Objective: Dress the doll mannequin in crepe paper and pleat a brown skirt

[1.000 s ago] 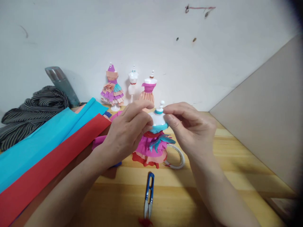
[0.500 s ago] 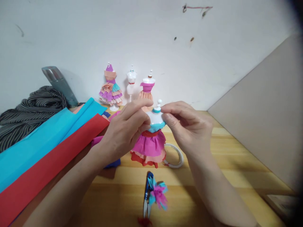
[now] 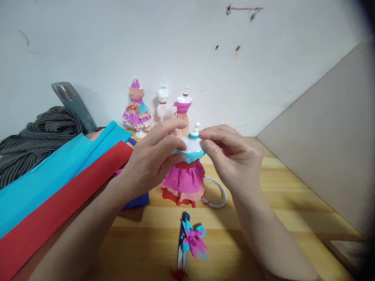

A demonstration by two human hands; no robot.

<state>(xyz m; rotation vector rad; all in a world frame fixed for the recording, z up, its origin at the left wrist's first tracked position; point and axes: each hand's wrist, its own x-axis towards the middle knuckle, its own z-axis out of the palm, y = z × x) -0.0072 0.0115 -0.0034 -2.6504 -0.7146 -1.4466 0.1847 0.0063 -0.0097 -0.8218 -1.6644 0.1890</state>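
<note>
A small white dress-form mannequin [image 3: 191, 145] stands upright between my hands. A light-blue crepe paper band [image 3: 193, 157] wraps its chest above a red waistband and a layered magenta, peach and red paper skirt [image 3: 186, 179]. My right hand [image 3: 236, 156] pinches the right end of the blue band at the mannequin's side. At the other side, my left hand [image 3: 155, 152] has its thumb and fingers parted, with the band's left edge showing in the gap. In front lie scissors [image 3: 181, 242] and a pink-and-blue paper flower [image 3: 195, 239].
A tape roll [image 3: 224, 193] lies behind my right wrist. Three more mannequins, one in a ruffled dress [image 3: 137, 111], stand by the wall. Blue paper [image 3: 55, 166], red paper [image 3: 67, 199], striped cloth [image 3: 35, 140] and a bottle [image 3: 77, 107] fill the left.
My left thumb and fingers have spread apart and shifted slightly left, uncovering more of the blue band. My right hand keeps its pinch, and the mannequin stays put.
</note>
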